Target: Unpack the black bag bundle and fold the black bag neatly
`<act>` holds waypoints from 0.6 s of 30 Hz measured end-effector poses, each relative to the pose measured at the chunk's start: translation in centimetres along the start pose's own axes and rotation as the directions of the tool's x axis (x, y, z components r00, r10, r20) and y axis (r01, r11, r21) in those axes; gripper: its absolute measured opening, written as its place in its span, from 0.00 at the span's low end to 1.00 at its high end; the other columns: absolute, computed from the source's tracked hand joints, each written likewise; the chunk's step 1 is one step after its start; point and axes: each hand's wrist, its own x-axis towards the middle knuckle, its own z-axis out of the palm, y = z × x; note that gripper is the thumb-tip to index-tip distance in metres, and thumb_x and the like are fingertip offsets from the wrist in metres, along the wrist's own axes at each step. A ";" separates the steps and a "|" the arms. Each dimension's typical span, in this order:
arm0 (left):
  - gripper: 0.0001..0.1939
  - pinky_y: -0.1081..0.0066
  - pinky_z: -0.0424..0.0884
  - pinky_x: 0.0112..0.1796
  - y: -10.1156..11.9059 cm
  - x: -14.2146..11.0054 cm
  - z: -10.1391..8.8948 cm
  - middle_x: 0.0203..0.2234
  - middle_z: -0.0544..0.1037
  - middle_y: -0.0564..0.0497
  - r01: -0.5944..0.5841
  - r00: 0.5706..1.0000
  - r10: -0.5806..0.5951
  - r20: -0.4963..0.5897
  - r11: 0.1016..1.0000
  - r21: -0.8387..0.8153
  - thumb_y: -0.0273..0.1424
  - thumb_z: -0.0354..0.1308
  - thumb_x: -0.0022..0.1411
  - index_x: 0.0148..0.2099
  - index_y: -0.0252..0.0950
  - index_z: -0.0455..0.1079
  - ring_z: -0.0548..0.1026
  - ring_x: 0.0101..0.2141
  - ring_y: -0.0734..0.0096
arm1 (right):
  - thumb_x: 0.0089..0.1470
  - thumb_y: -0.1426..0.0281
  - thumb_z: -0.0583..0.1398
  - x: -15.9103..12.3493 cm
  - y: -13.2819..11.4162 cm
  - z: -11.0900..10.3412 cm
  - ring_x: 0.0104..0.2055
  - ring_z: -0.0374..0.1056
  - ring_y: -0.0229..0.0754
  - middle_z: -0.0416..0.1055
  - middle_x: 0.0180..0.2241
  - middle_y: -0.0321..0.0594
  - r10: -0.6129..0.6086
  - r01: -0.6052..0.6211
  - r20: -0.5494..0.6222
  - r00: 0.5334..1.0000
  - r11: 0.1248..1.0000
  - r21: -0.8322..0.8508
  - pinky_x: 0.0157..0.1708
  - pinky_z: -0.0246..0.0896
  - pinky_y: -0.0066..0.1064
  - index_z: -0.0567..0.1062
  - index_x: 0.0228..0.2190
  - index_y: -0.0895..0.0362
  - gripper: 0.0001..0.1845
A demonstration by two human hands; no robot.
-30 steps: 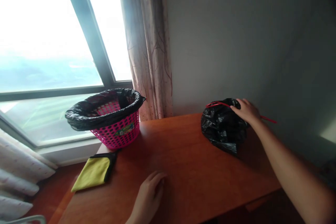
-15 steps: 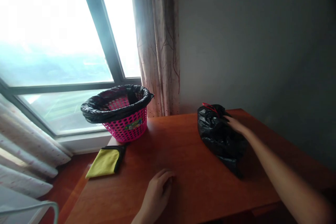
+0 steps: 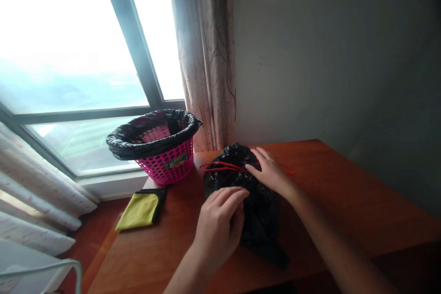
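Observation:
A black plastic garbage bag (image 3: pixel 262 220) with a red drawstring (image 3: pixel 225 166) lies bunched on the table in front of me. My right hand (image 3: pixel 270 172) rests against its upper right side, thumb and fingers apart, close to the drawstring. Over the near left part of the bag is my left hand (image 3: pixel 220 218), its fingers bent and the thumb held away below them. Nothing shows in its grasp; whether it touches the plastic I cannot tell. Both hands and forearms hide parts of the bag.
A pink perforated basket (image 3: pixel 168 165) lined with a black bag stands at the table's back left. A folded yellow cloth (image 3: pixel 138 211) with dark edging lies before it. The wooden table (image 3: pixel 337 179) meets a grey wall behind; a window and curtains (image 3: pixel 210 64) are left.
The black garbage bag has come from the right to the middle of the table with my right hand. My left hand has risen off the tabletop and moved forward over the bag.

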 end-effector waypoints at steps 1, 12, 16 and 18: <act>0.16 0.66 0.71 0.48 -0.1 0.9 -0.5 0.45 0.79 0.48 -0.008 1.000 0.008 -0.021 0.999 0.036 0.21 0.51 0.64 0.50 0.41 0.71 0.76 0.45 0.66 | 0.58 0.57 0.56 0.0 -0.3 -0.8 0.63 0.57 0.53 0.63 0.60 0.51 -0.020 0.020 -0.051 0.999 1.000 0.001 0.61 0.53 0.44 0.67 0.57 0.57 0.28; 0.09 0.67 0.71 0.38 -5.6 10.8 1.3 0.36 0.81 0.48 -0.029 0.938 -0.109 0.329 0.921 0.388 0.29 0.55 0.62 0.41 0.40 0.76 0.79 0.38 0.58 | 0.53 0.70 0.63 0.7 -1.2 -1.8 0.40 0.72 0.46 0.76 0.36 0.41 -0.047 0.057 0.130 0.990 0.996 -0.074 0.40 0.63 0.33 0.78 0.36 0.54 0.07; 0.07 0.70 0.70 0.34 -6.5 11.6 2.4 0.32 0.81 0.50 -0.051 0.918 -0.096 0.385 0.934 0.354 0.33 0.62 0.56 0.38 0.41 0.77 0.79 0.35 0.59 | 0.54 0.76 0.59 0.3 -1.3 -2.0 0.41 0.71 0.44 0.76 0.35 0.40 -0.139 0.139 0.003 0.990 0.990 0.022 0.43 0.63 0.32 0.79 0.34 0.53 0.09; 0.08 0.71 0.69 0.33 -6.7 11.5 2.3 0.31 0.81 0.51 -0.041 0.917 -0.098 0.386 0.941 0.335 0.31 0.61 0.57 0.40 0.42 0.78 0.79 0.34 0.62 | 0.56 0.75 0.58 -0.3 -1.5 -2.7 0.42 0.70 0.44 0.76 0.36 0.40 -0.177 0.184 -0.096 0.980 0.980 0.071 0.44 0.64 0.33 0.79 0.34 0.53 0.09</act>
